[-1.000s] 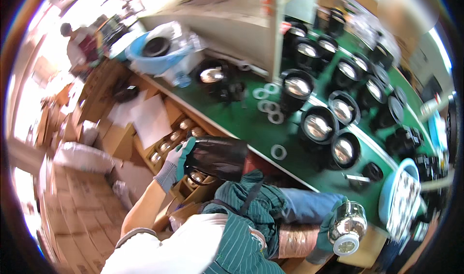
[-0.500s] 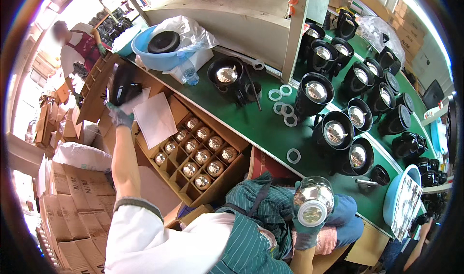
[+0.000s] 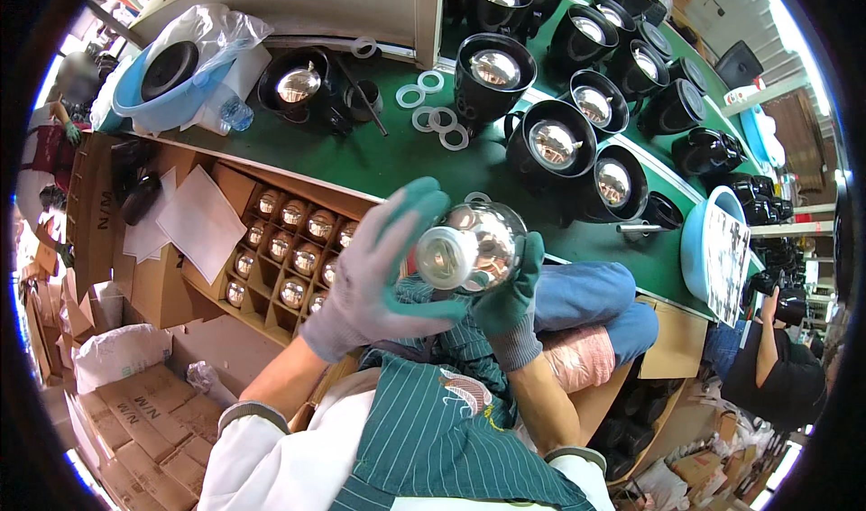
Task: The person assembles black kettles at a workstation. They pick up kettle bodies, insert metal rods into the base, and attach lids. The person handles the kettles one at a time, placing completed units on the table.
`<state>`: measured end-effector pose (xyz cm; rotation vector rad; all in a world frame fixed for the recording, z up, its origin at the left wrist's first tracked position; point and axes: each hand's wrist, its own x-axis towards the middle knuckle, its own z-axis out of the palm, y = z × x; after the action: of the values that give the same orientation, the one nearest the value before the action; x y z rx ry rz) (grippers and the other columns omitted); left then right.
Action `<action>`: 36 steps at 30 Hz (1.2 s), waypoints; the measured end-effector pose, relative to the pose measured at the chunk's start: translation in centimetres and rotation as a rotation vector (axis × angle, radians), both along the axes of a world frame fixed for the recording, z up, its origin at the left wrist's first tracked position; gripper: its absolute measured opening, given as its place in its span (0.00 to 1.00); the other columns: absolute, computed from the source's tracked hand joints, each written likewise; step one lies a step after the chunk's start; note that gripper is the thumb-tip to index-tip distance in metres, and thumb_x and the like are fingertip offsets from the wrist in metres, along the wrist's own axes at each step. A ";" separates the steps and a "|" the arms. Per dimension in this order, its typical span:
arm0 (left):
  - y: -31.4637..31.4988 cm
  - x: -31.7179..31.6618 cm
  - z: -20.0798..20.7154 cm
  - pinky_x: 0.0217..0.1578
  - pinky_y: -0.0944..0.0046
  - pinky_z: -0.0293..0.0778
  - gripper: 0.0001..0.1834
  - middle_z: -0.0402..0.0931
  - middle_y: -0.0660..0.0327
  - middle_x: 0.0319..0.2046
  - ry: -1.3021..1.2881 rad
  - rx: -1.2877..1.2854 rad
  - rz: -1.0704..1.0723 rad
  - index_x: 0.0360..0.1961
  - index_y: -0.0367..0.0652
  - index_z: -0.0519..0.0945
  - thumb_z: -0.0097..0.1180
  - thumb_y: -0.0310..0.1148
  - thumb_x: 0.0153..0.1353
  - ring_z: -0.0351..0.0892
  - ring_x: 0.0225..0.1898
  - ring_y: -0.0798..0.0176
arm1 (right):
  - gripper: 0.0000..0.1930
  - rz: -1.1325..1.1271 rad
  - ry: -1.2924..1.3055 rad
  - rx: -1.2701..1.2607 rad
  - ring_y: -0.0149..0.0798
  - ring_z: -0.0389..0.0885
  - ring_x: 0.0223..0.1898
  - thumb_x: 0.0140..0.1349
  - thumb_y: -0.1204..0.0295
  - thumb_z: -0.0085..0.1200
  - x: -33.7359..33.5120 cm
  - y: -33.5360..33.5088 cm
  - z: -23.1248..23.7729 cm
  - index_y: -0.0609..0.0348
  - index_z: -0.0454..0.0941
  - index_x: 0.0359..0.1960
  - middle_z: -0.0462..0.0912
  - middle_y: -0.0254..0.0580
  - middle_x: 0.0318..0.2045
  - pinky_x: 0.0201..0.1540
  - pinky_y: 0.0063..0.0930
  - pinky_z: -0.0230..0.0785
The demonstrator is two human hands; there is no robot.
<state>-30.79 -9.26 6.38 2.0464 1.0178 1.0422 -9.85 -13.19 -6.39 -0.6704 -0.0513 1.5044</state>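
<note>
A silvered glass flask liner is held up over my lap, its round clear-rimmed end tilted toward my left. My right hand, in a green and grey work glove, grips the liner from its right side and below. My left hand, gloved alike, is spread wide beside the liner's left end. Its fingers are apart and hold nothing; whether a fingertip touches the glass I cannot tell. A divided carton to the left holds several more silvered liners, partly hidden behind my left hand.
The green bench carries black jugs with silvered liners inside, and translucent rings. Blue basins stand at the left and right. White sheets lie by a carton with black parts. Other people are at both sides.
My left hand has come back from the carton at the far left, where a black part was, to beside the liner. My right hand has raised and tilted the liner leftward. The view has shifted.
</note>
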 end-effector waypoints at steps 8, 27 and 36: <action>0.0 -1.4 -6.0 0.57 0.47 0.77 0.37 0.73 0.36 0.62 0.053 0.237 0.073 0.64 0.32 0.73 0.47 0.57 0.73 0.79 0.56 0.32 | 0.41 0.444 -0.340 -0.068 0.47 0.77 0.62 0.67 0.34 0.49 1.1 -4.8 1.8 0.54 0.70 0.68 0.77 0.44 0.65 0.67 0.46 0.69; -7.6 0.6 -15.7 0.72 0.57 0.61 0.44 0.61 0.55 0.73 -0.587 -0.823 0.155 0.80 0.43 0.50 0.59 0.45 0.72 0.64 0.71 0.58 | 0.36 0.101 -0.765 0.073 0.41 0.73 0.64 0.69 0.63 0.54 -2.8 -4.1 -0.5 0.60 0.56 0.75 0.68 0.48 0.68 0.68 0.34 0.67; -5.4 -4.8 -15.9 0.63 0.51 0.75 0.40 0.79 0.56 0.60 -1.562 -1.119 0.334 0.69 0.50 0.71 0.62 0.62 0.63 0.80 0.59 0.54 | 0.49 0.633 -1.211 0.555 0.54 0.61 0.73 0.61 0.62 0.66 -10.0 -0.4 -0.2 0.65 0.48 0.77 0.58 0.60 0.72 0.75 0.46 0.55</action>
<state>-35.62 -14.63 -9.53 -0.0626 0.6757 1.3065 -19.83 -13.56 -6.54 -1.0566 -1.6600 1.3363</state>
